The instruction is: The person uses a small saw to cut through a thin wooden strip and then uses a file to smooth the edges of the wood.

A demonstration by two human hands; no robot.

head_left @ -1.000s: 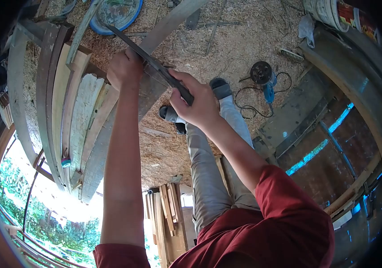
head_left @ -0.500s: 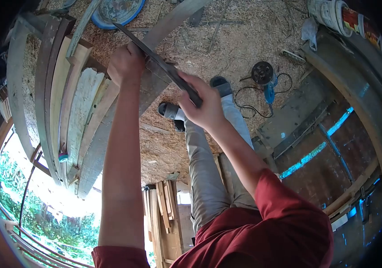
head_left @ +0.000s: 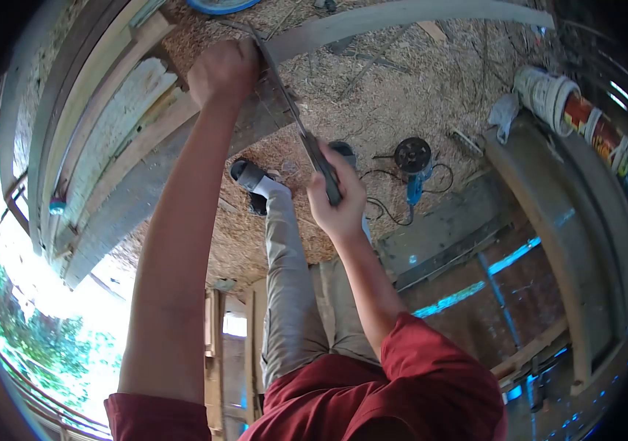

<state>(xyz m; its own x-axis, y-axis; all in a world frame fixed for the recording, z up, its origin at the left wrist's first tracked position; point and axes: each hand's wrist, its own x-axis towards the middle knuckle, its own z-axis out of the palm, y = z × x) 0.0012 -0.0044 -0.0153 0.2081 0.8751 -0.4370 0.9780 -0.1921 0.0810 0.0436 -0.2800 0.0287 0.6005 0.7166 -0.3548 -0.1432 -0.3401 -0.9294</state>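
In the head view, my right hand (head_left: pixel 341 192) is wrapped around the dark handle of a long, thin tool that looks like a handsaw (head_left: pixel 284 92). Its blade is seen almost edge-on and slants up and left, passing close beside my left hand (head_left: pixel 224 72). That hand is closed, knuckles up, at the near end of a long curved wooden board (head_left: pixel 373 20), its fingertips hidden. The curved board meets a wide plank (head_left: pixel 273 110) under my left hand and reaches away to the upper right. Where the blade touches the wood is not clear.
Several curved timbers (head_left: pixel 119 121) lean at the left. An angle grinder (head_left: pixel 415 173) with a looped cord lies on the shavings-covered floor. Buckets (head_left: pixel 549 99) and curved dark timbers (head_left: pixel 542 213) stand at the right. A blue-rimmed basin (head_left: pixel 222 6) shows at the top edge.
The view has shifted, showing more of the curved board at the top right. The handsaw now appears steeper, its handle lower in view. Both hands keep their hold.
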